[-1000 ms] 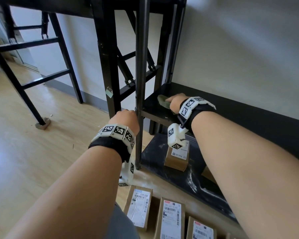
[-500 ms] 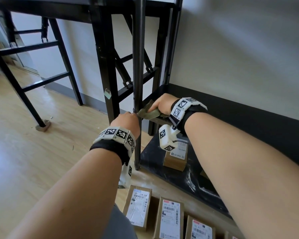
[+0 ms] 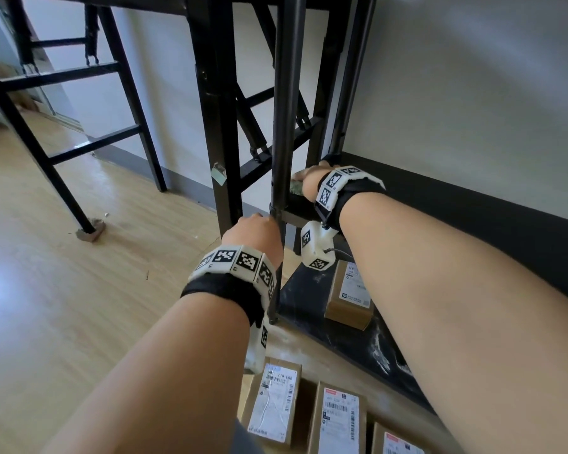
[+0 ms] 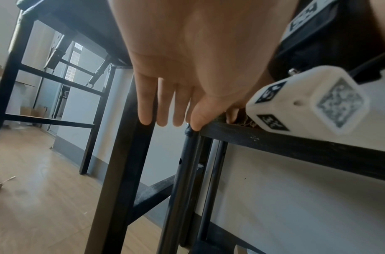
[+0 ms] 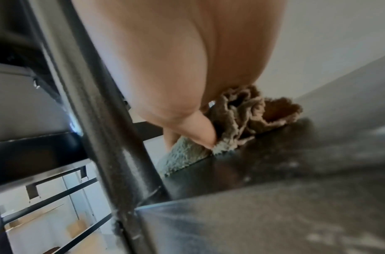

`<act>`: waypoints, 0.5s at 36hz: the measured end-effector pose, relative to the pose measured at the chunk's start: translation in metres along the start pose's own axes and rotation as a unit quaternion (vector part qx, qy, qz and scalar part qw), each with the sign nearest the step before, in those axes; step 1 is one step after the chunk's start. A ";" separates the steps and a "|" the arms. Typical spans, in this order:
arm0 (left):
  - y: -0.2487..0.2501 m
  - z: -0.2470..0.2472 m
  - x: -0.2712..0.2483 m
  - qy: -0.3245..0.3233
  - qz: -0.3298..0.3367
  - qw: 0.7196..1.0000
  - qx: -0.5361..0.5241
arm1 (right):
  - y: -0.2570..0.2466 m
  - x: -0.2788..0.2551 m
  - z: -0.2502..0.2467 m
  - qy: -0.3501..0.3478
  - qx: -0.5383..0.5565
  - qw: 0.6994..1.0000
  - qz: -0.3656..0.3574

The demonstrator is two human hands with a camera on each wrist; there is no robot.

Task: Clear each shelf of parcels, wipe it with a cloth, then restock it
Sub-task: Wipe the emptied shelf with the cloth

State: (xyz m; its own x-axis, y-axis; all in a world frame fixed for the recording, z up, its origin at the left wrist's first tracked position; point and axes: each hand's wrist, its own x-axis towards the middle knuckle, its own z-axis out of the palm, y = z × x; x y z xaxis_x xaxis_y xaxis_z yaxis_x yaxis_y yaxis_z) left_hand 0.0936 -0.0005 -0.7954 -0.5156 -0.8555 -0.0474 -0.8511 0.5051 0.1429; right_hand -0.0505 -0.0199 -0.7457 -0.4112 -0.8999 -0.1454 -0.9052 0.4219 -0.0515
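On the black middle shelf (image 3: 297, 217) my right hand (image 3: 310, 181) grips a bunched grey-green cloth (image 3: 297, 188) and holds it against the board, just behind the front corner post (image 3: 284, 126). In the right wrist view the thumb (image 5: 200, 130) pinches the cloth (image 5: 241, 123) down onto the dusty shelf top (image 5: 274, 189). My left hand (image 3: 256, 229) is beside the post at shelf height, fingers (image 4: 161, 110) straight, its thumb tip touching the shelf's front rail (image 4: 295, 147). One brown parcel (image 3: 348, 296) lies on the bottom shelf (image 3: 341, 345).
Three labelled parcels (image 3: 273, 404) lie in a row on the wooden floor (image 3: 63, 290) in front of the rack. A black table frame (image 3: 217, 142) stands close to the left of the rack. The wall (image 3: 473, 109) runs directly behind the shelves.
My right hand swept the cloth forward to the shelf's front corner, then drew it back onto the board behind the post. The left hand stayed by the post.
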 end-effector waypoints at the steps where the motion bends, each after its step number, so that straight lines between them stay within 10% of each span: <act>1: 0.001 0.000 0.000 0.000 -0.001 1.000 -0.002 | -0.005 -0.002 -0.003 -0.011 -0.009 1.000 -0.004; 18: -0.006 -0.007 -0.002 -0.005 0.005 1.000 0.011 | 0.022 -0.019 0.005 -0.020 0.220 0.975 -0.005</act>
State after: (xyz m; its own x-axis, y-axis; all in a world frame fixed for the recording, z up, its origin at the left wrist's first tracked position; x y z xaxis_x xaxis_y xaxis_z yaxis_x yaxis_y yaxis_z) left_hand 0.1002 -0.0029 -0.7890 -0.5253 -0.8490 -0.0562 -0.8477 0.5165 0.1207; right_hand -0.0621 0.0071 -0.7485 -0.3900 -0.9027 -0.1817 -0.7710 0.4281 -0.4715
